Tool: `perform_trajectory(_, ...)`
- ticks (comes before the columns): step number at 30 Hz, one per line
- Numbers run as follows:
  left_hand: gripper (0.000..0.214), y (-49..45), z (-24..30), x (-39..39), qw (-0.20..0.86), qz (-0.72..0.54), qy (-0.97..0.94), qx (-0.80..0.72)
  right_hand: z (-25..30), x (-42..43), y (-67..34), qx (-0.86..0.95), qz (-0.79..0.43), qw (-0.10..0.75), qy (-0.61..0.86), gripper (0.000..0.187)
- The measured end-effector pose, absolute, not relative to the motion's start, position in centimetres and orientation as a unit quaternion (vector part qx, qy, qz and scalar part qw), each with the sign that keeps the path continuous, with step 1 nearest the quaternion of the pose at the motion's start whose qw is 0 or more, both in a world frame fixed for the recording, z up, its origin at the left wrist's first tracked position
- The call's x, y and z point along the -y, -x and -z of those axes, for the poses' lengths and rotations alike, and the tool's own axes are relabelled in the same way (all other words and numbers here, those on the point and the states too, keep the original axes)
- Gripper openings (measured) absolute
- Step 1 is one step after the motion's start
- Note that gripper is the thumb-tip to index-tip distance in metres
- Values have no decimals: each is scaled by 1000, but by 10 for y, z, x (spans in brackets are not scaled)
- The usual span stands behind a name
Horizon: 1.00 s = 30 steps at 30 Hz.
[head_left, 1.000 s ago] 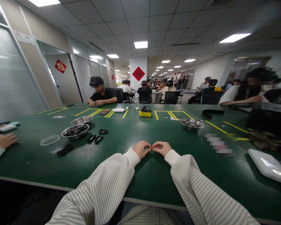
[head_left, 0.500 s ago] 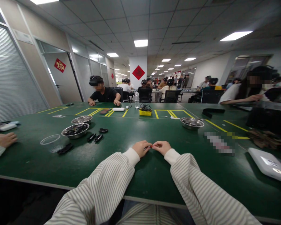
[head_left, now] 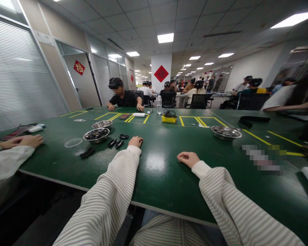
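On the green table, my left hand (head_left: 136, 141) is curled just right of several small black parts, including a black clip-like piece (head_left: 123, 136) and a second black piece (head_left: 119, 144). Its fingers are bent, and their tips are mostly hidden from me. My right hand (head_left: 188, 159) rests low over the table nearer to me, thumb and fingers pinched together. Whatever it may hold is too small or too covered to make out. The two hands are well apart.
Left of the parts stand a metal bowl (head_left: 96, 135) full of black pieces and another metal bowl (head_left: 102, 124). A clear plastic cup (head_left: 73, 142) is beside them. A third bowl (head_left: 226, 133) stands right, a yellow tray (head_left: 168, 119) with cables ahead. A neighbour's hands (head_left: 32, 140) rest left.
My hands were together at a small dark and reddish piece; now they are apart. The left has gone forward and left towards the black parts. The view has turned slightly left.
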<state>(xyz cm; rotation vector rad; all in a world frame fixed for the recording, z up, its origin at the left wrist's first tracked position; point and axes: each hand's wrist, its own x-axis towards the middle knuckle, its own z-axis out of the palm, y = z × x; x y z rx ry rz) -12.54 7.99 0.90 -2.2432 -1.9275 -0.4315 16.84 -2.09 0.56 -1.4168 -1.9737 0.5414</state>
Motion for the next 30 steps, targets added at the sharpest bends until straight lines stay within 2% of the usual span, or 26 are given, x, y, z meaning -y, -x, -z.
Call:
perform_trajectory(9, 33, 126, -5, -81, 95, 133, 725, 669, -4, 22, -169, 756, -213, 319, 530, 20)
perform_trajectory(23, 17, 109, -11, -78, 102, 204, 761, 607, -7, 23, -167, 768, -194, 301, 531, 21)
perform_trajectory(27, 18, 65, -9, -58, 56, 259, 808, 526, -11, 24, -168, 758, -174, 316, 544, 20)
perform_trajectory(30, 20, 14, -5, -31, -3, 286, 845, 452, -13, 22, -173, 725, -141, 365, 567, 21)
